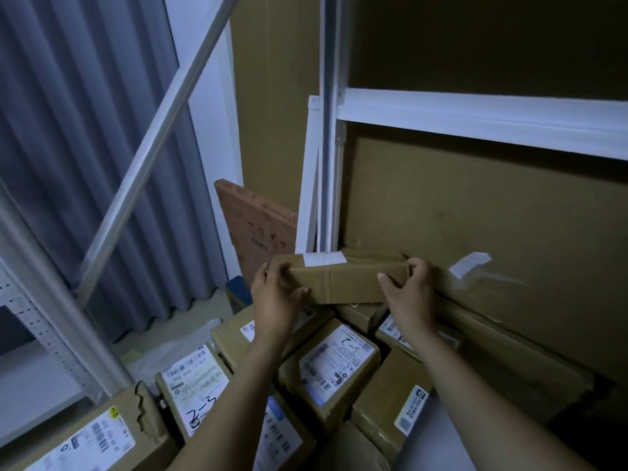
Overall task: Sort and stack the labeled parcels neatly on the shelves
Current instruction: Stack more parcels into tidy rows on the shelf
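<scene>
Both forearms (244, 379) reach forward; left hand (275, 294) and right hand (413, 294) clasp opposite ends of long parcel (343, 283).

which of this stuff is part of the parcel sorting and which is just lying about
Job: held parcel, left hand, right hand, labelled parcels below, shelf beam.
Lying about: reddish board, grey curtain, loose tape strip.
</scene>
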